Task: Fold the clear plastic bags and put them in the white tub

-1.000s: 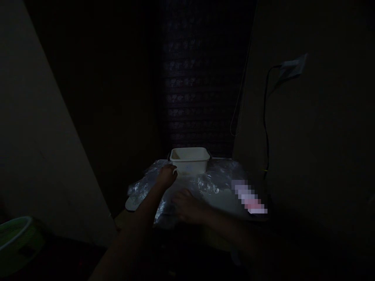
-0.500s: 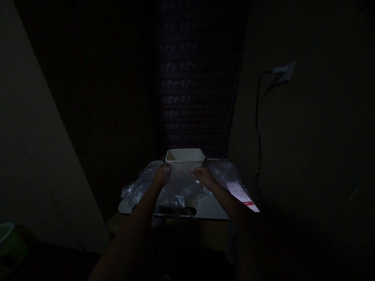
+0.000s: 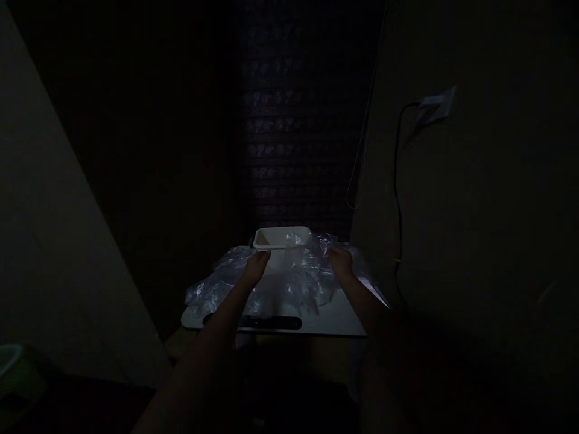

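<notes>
Clear, crinkled plastic bags (image 3: 289, 289) lie spread over a small white table (image 3: 335, 319). My left hand (image 3: 257, 266) is closed at the left part of the plastic, its thumb pointing up. On the right, my right hand (image 3: 340, 263) is closed on the plastic, which bunches up beside its fingers. Some of this plastic overlaps the front rim of a white rectangular tub (image 3: 271, 236) behind the hands. The scene is very dark, so single bags are hard to tell apart.
A lit phone screen (image 3: 373, 290) shows partly beside my right forearm. The table's front edge has a dark slot (image 3: 275, 323). A cable (image 3: 398, 205) hangs from a wall socket (image 3: 446, 105) at the right. A green basket (image 3: 18, 367) stands at the lower left.
My right hand has moved right, away from my left hand, and plastic has stretched and bunched between them. The phone is more covered now. The view has shifted slightly.
</notes>
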### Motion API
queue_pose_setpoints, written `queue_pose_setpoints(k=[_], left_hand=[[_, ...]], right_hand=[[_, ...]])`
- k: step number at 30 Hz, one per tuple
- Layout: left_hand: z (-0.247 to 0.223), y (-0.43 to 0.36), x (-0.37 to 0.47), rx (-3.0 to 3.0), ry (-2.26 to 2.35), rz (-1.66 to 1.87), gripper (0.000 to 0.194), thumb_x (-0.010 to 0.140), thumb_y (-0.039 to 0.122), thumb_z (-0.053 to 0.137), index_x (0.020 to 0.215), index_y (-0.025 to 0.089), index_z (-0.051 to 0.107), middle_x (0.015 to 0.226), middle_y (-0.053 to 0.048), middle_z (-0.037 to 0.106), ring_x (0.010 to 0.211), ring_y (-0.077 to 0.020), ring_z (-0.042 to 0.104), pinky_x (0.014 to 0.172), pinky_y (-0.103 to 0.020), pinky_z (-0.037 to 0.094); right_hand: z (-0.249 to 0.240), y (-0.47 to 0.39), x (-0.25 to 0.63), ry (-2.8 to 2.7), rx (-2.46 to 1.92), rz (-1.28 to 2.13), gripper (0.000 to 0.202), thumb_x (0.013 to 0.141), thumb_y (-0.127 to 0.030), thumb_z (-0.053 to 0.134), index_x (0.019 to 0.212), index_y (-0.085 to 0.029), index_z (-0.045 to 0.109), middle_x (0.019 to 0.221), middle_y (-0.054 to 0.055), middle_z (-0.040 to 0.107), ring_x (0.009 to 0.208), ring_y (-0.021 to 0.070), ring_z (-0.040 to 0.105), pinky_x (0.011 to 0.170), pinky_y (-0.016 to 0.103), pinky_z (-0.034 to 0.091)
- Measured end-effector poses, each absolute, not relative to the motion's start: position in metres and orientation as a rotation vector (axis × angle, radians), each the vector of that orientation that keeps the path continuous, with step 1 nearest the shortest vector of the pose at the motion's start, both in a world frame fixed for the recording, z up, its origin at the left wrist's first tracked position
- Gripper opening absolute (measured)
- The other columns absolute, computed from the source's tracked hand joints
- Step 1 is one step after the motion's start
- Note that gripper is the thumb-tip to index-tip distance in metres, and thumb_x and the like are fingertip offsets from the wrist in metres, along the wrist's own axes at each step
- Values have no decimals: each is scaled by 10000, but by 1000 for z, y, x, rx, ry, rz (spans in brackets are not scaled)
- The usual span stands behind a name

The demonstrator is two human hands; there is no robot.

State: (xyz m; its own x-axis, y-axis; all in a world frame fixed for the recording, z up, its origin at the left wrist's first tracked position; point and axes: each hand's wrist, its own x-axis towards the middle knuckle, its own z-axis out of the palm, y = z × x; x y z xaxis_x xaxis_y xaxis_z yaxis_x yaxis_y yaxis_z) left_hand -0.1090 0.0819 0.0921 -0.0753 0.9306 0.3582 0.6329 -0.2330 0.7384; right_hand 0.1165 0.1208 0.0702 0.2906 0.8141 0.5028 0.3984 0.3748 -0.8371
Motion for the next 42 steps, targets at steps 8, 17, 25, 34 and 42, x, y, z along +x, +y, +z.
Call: queue_pose_setpoints(k=[8,17,25,34,42], left_hand=[[70,97,-81,1568,1618,1049,582,582,278,558,1077,75,328,948,-141,514,771,-161,515,627,-246,379],[69,68,-30,2816,1606,589,218,677,215,388,825,111,509,860,-112,515,848,-212,441,705,-316,339],[21,53,-19,3269,1021,204,255,723,215,348,958,159,430,1065,-105,427,996,-212,343,791,-385,252],[25,81,-49,3249,1313,115,245,708,154,357,924,149,473,1037,-119,452,1000,-221,347,785,-402,249],[33,101,-59,2753,1599,565,405,641,306,449,1008,135,443,1054,-113,449,966,-213,384,793,-337,277]], right_hand=[[79,115,109,-1383,-1085,528,171,535,-297,463,517,-163,566,533,8,580,554,142,512,523,239,380],[81,110,140,-1348,-1275,240,234,600,-260,367,567,-149,571,577,31,580,559,154,505,518,248,361],[89,93,182,-1242,-1236,226,252,613,-279,366,637,-124,564,598,46,570,562,149,492,492,231,346],[101,85,197,-1072,-1165,237,229,611,-264,386,676,-105,537,641,56,555,606,145,496,541,247,367],[132,62,170,-1056,-938,172,175,626,-257,407,748,-147,469,764,51,544,734,128,497,656,253,370]])
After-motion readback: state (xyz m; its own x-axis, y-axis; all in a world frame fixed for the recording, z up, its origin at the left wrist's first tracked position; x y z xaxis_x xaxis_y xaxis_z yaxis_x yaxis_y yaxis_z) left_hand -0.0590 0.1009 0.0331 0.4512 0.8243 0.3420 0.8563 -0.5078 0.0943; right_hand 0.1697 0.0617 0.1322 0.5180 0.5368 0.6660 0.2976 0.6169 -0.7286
